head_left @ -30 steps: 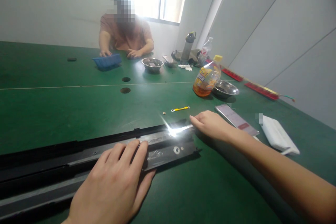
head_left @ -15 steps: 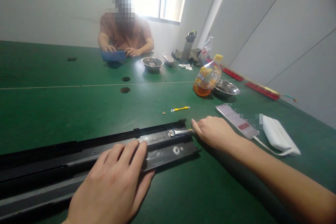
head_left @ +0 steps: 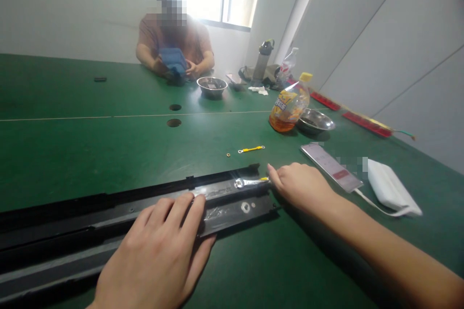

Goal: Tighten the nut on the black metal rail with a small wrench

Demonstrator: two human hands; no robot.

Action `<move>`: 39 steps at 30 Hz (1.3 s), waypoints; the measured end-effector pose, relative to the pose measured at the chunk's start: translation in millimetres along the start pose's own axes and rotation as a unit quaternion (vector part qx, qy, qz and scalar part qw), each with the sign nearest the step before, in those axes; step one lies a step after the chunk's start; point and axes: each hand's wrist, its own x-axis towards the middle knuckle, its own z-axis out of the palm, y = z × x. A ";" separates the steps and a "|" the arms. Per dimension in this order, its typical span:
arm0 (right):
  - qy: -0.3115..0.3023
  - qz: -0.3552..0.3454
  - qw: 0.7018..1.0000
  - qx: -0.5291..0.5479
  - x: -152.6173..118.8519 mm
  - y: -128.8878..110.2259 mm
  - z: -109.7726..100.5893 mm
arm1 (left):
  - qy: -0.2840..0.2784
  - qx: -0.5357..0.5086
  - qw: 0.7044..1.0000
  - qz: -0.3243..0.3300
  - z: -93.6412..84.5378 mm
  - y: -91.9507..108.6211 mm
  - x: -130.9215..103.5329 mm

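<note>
A long black metal channel [head_left: 221, 219] lies across the green table from the left. My left hand [head_left: 159, 246] grips its near side, fingers over the top and thumb below the near edge. My right hand [head_left: 299, 186] is closed around the handle end of a wrench [head_left: 252, 182], just off the channel's right end. The wrench's ring head sits over a fastener inside the channel, and a bit of yellow shows beside its shaft. Beyond the channel lie a short yellow wire with ring lugs [head_left: 252, 149] and a small brass-coloured nut or washer [head_left: 228, 155].
To the right lie a phone [head_left: 331, 166] and a white power bank [head_left: 393, 188] joined by a cable. Behind them stand a drink bottle [head_left: 288, 106] and a steel bowl [head_left: 324, 118]. A second bowl [head_left: 212, 87] is near a person [head_left: 174, 43] holding something blue across the table.
My hands, the wrench and the channel keep nearly the same places, with a slight shift of the view. Across the table, the person has lifted and tilted the blue thing.
</note>
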 end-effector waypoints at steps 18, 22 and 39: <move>-0.010 -0.002 1.000 0.005 10.1 -1.0 0.9 | 0.001 -0.004 1.000 0.000 3.1 -1.6 -2.2; 0.003 0.006 1.000 0.019 35.8 -5.7 -3.6 | 0.004 -0.004 1.000 0.002 3.9 -1.6 -1.4; 0.005 0.019 0.998 0.060 34.1 -3.6 -4.8 | 0.003 -0.004 1.000 0.008 8.8 -3.7 -5.4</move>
